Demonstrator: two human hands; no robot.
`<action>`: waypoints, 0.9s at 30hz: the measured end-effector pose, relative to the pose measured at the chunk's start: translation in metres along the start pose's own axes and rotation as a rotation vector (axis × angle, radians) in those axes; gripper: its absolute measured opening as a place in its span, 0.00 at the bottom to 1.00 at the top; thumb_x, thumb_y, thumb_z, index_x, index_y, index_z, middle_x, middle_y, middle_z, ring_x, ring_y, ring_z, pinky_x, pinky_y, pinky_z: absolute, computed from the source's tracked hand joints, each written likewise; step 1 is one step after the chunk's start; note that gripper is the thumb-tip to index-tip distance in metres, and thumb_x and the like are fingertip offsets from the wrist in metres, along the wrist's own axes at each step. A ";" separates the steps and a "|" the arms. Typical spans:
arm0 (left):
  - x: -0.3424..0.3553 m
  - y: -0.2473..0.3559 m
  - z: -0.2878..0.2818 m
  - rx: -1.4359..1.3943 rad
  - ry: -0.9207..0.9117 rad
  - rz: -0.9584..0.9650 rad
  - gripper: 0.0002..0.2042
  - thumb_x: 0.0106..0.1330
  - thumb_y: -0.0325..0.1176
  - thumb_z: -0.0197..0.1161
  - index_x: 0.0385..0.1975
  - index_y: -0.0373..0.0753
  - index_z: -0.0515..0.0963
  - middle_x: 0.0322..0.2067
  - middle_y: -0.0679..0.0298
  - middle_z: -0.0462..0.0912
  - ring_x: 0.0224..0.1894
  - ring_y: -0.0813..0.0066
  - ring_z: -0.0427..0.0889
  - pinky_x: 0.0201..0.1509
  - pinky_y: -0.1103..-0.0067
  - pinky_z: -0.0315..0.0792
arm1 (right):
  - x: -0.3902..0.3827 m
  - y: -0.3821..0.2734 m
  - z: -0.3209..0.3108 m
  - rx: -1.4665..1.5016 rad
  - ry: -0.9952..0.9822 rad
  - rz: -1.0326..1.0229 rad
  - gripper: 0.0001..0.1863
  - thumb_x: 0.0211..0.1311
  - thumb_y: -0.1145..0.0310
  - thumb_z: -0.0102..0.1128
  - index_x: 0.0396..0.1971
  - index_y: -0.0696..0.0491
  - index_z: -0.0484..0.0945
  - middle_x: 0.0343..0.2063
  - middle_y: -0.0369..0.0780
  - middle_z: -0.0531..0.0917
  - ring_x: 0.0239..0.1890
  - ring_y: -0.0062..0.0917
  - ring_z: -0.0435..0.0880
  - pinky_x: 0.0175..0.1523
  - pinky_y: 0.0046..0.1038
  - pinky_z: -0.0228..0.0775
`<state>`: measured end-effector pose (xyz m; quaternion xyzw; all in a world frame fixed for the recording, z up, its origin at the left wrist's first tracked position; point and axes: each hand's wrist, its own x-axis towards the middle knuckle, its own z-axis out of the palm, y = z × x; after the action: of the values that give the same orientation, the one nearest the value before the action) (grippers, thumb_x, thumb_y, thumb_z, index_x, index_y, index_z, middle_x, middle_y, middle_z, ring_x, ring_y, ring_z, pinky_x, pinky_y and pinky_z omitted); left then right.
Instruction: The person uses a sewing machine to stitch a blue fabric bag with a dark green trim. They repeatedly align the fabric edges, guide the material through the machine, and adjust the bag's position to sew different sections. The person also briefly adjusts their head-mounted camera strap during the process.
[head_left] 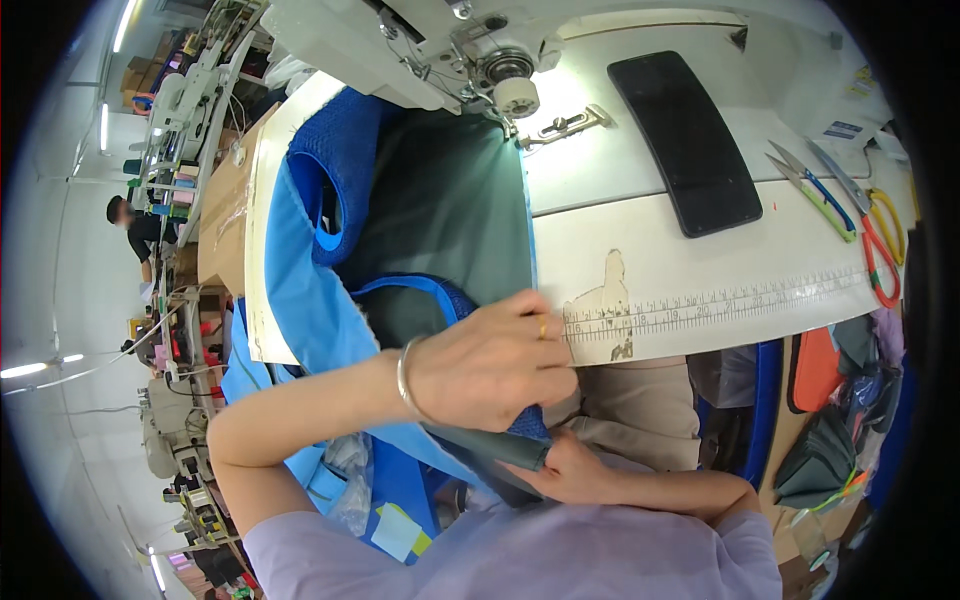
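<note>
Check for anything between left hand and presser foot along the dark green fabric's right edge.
Nothing visible on the dark green fabric along that edge, from left hand to presser foot. A metal guide sits just right of it near the foot; contact unclear.

The cloth (440, 200) lies partly on the table (585, 235), its far end under the sewing machine (425, 65). Right of the cloth is a phone (685, 145), and scissors (864, 208) lie farther right.

ok so the left arm (300, 405) is bent sharply, its hand (490, 365) held back-up with fingers (555, 385) curled, while the right hand (570, 468) is tucked lower, closer to the torso (520, 555)
</note>
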<state>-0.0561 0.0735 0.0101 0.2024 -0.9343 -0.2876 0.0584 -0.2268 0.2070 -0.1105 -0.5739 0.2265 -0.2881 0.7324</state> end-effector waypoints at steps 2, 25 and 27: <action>-0.007 0.009 0.009 0.097 0.204 -0.021 0.09 0.48 0.21 0.61 0.30 0.39 0.80 0.36 0.64 0.81 0.39 0.60 0.80 0.54 0.64 0.73 | -0.002 0.009 0.000 0.008 0.013 0.016 0.16 0.70 0.65 0.62 0.26 0.62 0.78 0.15 0.48 0.76 0.17 0.38 0.73 0.28 0.37 0.70; -0.027 0.019 -0.002 0.229 0.250 -0.313 0.27 0.65 0.52 0.67 0.48 0.31 0.81 0.54 0.49 0.81 0.54 0.53 0.82 0.62 0.57 0.74 | -0.009 -0.008 0.000 0.167 0.015 0.230 0.14 0.69 0.69 0.66 0.50 0.58 0.80 0.35 0.35 0.86 0.36 0.21 0.84 0.42 0.25 0.77; -0.023 0.014 -0.007 0.238 0.245 -0.307 0.26 0.65 0.51 0.67 0.47 0.31 0.81 0.52 0.49 0.81 0.53 0.53 0.82 0.61 0.58 0.74 | 0.000 -0.015 -0.003 0.163 0.043 0.183 0.14 0.70 0.69 0.65 0.51 0.59 0.80 0.35 0.34 0.85 0.36 0.20 0.83 0.43 0.24 0.76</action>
<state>-0.0382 0.0894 0.0237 0.3810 -0.9058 -0.1541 0.1025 -0.2314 0.2022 -0.0964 -0.4830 0.2696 -0.2497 0.7947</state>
